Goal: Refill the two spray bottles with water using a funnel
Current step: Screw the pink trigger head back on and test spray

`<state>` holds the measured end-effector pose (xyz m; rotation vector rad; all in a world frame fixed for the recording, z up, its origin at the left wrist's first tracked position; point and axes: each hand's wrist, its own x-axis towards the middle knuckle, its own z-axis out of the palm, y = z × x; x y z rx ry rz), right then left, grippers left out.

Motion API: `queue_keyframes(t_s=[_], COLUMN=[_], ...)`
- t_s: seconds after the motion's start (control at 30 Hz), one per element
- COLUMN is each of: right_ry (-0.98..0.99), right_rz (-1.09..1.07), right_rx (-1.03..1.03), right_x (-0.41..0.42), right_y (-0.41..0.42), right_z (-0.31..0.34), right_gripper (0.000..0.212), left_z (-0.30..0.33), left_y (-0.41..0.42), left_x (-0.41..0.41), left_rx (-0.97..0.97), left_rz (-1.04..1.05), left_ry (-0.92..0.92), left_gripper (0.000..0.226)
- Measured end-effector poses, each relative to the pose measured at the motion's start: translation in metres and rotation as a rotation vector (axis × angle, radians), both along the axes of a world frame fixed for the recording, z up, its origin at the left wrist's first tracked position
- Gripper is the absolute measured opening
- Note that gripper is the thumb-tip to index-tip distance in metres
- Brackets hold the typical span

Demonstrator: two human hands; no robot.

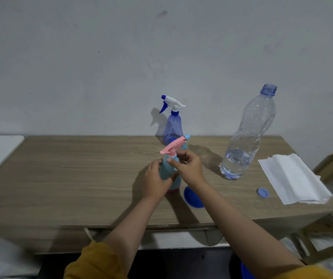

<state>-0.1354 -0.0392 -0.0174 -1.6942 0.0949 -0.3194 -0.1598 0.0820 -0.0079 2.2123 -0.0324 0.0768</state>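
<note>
Teal spray bottle (168,174) gripped by both hands.

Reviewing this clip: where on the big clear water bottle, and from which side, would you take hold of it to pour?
Grip the water bottle around its narrower middle, coming from the front right with the right hand. It stands upright, uncapped and only partly full, and that side is open; the paper towel lies lower and clear of it.

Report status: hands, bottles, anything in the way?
Left hand grips teal spray bottle; right hand pinches its collar. Funnel on table. Nothing blocking.
</note>
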Motion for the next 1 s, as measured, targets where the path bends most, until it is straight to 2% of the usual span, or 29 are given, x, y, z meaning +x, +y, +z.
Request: queue_keyframes(t_s=[0.17,0.33,0.43,0.53,0.6,0.73,1.0], right_ry=[0.007,-0.042,-0.016,-0.002,-0.012,-0.022,0.005], right_rz=[-0.089,0.007,-0.093,-0.14,-0.093,-0.059,-0.24], right_rx=[0.038,-0.041,0.054,0.038,-0.004,-0.105,-0.079], right_x=[0.001,0.001,0.004,0.002,0.0,0.001,0.002], right_y=[0.007,0.005,0.013,0.018,0.015,0.012,0.032], right_z=[-0.006,0.0,-0.004,-0.006,-0.005,-0.004,-0.009], right_gripper=[0.036,0.012,0.021,0.029,0.031,0.017,0.02], left_z=[-0.003,-0.004,-0.003,-0.003,-0.001,0.0,0.0], left_y=[0.0,0.0,0.0,0.001,0.002,0.002,-0.001], left_x=[0.001,0.002,0.002,0.003,0.001,0.001,-0.001], left_rx=[-0.035,-0.049,-0.03,-0.012,0.012,0.031,0.015], left_rz=[0.013,0.011,0.015,0.019,0.013,0.007,0.05], left_ry=[-0.027,-0.019,0.001,-0.004,0.003,0.014,-0.03], left_gripper=[0.05,0.053,0.051,0.05,0.049,0.049,0.04])
